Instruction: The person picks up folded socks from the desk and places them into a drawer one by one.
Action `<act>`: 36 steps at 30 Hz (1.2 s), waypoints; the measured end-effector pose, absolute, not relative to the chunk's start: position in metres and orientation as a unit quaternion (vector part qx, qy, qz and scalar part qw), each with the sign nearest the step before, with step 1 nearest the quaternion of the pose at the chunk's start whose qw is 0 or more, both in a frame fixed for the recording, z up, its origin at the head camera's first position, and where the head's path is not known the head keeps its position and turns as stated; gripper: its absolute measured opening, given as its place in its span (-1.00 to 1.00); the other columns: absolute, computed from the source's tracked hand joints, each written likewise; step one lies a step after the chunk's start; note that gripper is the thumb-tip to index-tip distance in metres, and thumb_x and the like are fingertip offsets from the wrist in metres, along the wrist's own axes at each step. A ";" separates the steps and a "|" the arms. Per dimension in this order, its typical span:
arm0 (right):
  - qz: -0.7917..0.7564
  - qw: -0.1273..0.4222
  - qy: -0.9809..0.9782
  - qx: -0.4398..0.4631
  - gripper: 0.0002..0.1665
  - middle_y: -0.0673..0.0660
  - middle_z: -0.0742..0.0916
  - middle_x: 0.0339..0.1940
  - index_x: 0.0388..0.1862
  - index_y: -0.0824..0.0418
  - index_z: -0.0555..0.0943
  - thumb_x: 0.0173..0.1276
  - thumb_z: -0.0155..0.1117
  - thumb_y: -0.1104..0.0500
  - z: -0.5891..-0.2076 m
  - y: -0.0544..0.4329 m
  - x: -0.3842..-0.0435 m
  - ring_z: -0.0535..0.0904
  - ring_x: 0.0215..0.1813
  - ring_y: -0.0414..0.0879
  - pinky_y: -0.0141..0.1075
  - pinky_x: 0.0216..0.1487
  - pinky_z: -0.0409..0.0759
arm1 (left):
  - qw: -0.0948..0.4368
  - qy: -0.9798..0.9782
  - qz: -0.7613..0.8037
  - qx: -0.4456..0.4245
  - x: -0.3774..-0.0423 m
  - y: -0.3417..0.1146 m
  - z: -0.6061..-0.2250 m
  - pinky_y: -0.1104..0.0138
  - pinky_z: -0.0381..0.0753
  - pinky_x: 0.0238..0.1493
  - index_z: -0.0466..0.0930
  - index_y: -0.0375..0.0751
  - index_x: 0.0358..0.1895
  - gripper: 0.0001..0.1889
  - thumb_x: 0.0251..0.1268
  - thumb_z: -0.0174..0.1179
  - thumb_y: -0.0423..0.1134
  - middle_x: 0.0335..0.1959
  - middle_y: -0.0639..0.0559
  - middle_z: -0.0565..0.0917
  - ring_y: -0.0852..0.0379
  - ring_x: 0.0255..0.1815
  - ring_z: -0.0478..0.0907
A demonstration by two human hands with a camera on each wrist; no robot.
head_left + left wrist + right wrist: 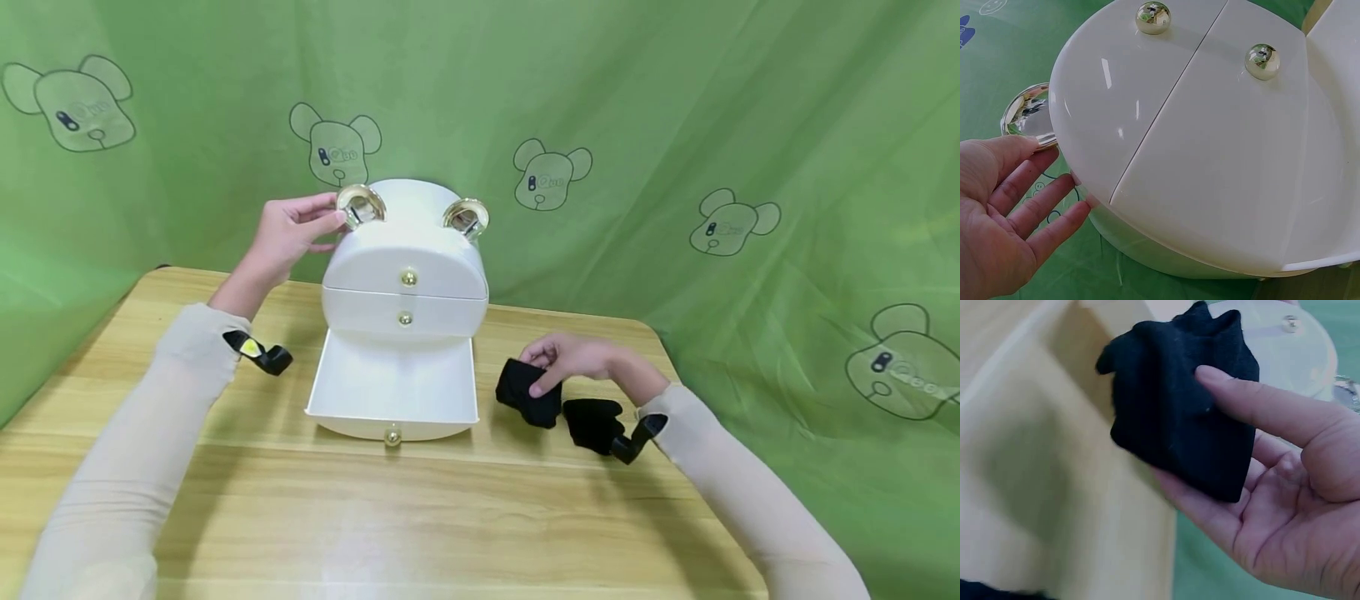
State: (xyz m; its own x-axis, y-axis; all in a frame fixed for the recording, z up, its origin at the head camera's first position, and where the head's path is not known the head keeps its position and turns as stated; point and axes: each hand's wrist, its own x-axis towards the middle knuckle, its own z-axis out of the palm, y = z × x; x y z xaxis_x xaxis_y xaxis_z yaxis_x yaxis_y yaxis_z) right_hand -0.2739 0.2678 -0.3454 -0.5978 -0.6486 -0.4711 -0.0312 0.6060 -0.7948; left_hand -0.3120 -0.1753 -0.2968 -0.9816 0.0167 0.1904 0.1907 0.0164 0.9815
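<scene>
A white storage box [408,275] with gold knobs and two round gold ears stands on the table, its bottom drawer [393,375] pulled out with a bare white floor. At the box's left side, my left hand [296,229] pinches the gold ear [1027,115] between thumb and forefinger; the other fingertips touch the box's side. To the right of the drawer, my right hand [570,358] grips a folded black cloth [1179,406], thumb on top and fingers beneath. Another black cloth piece [592,423] lies on the table below the right wrist.
The wooden table [420,517] runs under everything. Behind and beside it hangs a green curtain [637,108] printed with bear heads. The second gold ear [467,218] sticks up at the box's right. Black wrist straps [258,352] with cameras sit on both sleeves.
</scene>
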 end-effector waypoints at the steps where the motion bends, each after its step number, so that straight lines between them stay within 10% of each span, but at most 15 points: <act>1: -0.394 0.392 0.804 -0.211 -0.68 -0.08 0.74 -0.30 -0.06 0.24 0.61 0.24 0.49 0.35 -0.340 0.266 -0.276 0.61 -0.20 -0.26 -0.36 0.02 0.72 | 0.063 -0.710 -0.697 -0.073 -0.312 -0.175 -0.297 0.37 0.85 -0.13 0.52 -0.26 0.33 -0.50 0.35 0.36 -0.31 -0.25 0.32 0.79 0.31 -0.19 0.75; 14: -0.406 0.380 0.795 -0.241 -0.56 0.11 0.83 -0.01 0.18 0.36 0.60 0.32 0.39 0.41 -0.287 0.204 -0.286 0.78 -0.04 -0.09 -0.23 0.12 0.80 | 0.064 -0.709 -0.699 -0.076 -0.312 -0.176 -0.298 0.36 0.85 -0.12 0.53 -0.25 0.32 -0.51 0.35 0.36 -0.30 -0.25 0.31 0.79 0.29 -0.18 0.76; 36: -0.302 0.386 0.835 -0.250 -0.67 -0.09 0.66 -0.39 -0.01 0.33 0.65 0.24 0.44 0.45 -0.337 0.104 -0.280 0.52 -0.33 -0.28 -0.51 -0.33 0.59 | 0.064 -0.707 -0.699 -0.082 -0.314 -0.176 -0.299 0.39 0.85 -0.15 0.52 -0.27 0.33 -0.50 0.36 0.35 -0.31 -0.25 0.32 0.79 0.30 -0.22 0.76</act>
State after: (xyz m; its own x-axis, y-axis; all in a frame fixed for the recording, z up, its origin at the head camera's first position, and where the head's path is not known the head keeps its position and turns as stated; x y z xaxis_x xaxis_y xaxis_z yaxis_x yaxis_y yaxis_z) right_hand -0.2804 0.1040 -0.3366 -0.5761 -0.6511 -0.4941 -0.1845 0.6925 -0.6974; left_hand -0.3142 -0.1763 -0.2995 -0.9784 0.0265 0.2048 0.2051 0.0088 0.9787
